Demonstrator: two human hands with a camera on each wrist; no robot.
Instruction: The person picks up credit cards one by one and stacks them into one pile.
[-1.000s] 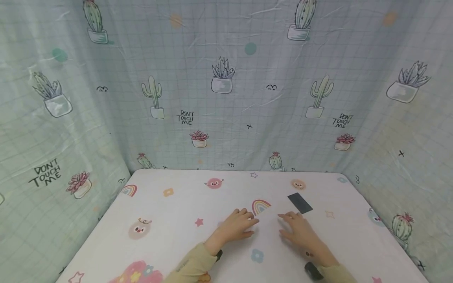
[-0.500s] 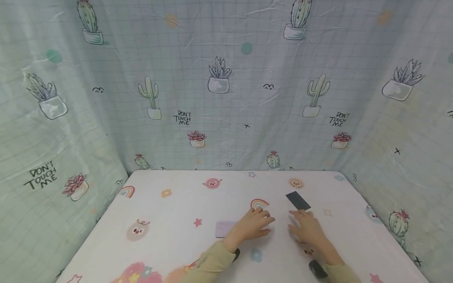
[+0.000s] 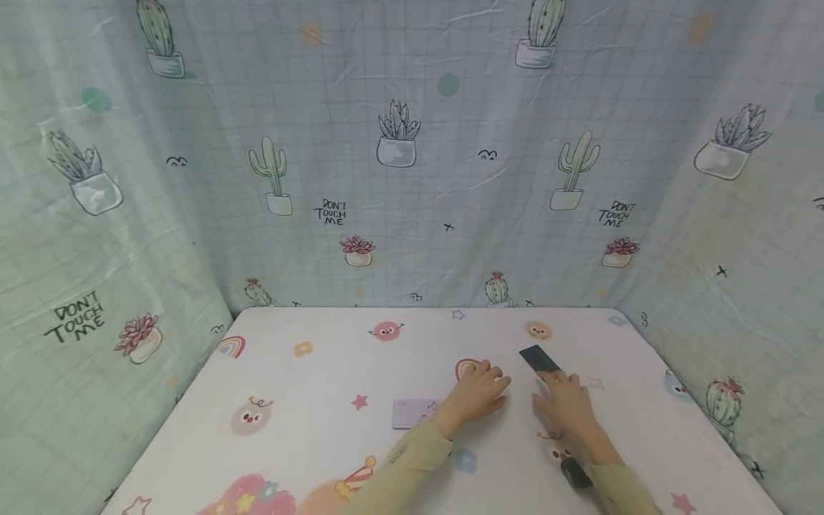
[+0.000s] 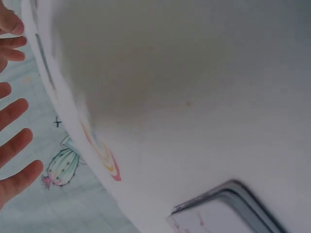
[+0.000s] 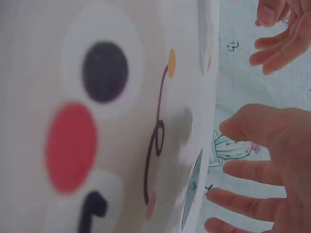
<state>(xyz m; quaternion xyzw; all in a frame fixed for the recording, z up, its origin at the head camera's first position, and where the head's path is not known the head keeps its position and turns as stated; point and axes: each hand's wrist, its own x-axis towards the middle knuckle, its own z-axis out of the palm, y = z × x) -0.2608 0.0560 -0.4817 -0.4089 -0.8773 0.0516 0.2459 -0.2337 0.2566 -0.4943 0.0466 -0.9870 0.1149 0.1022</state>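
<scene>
My right hand [image 3: 568, 406] reaches over the near end of a flat dark rectangle [image 3: 539, 358], with its fingertips right at that end. Its fingers look loosely spread in the right wrist view, where the dark rectangle [image 5: 192, 189] shows as a thin slanted shape. My left hand [image 3: 478, 390], fingers relaxed and holding nothing, hovers at the printed rainbow, left of the right hand. Behind the left wrist lies a flat lilac rectangular object [image 3: 410, 413] with small printed marks, partly covered by the forearm. The left wrist view shows its rounded corner and layered grey edge [image 4: 235, 187].
The white table [image 3: 309, 386] carries printed cartoon faces, stars, flowers and rainbows. A cactus-patterned curtain [image 3: 438, 193] hangs round its back and sides. A black band device [image 3: 575, 473] sits at the right wrist.
My left hand has moved right and slightly away, uncovering the lilac object. My right hand has shifted right and forward, so its fingers now overlap the near end of the dark rectangle.
</scene>
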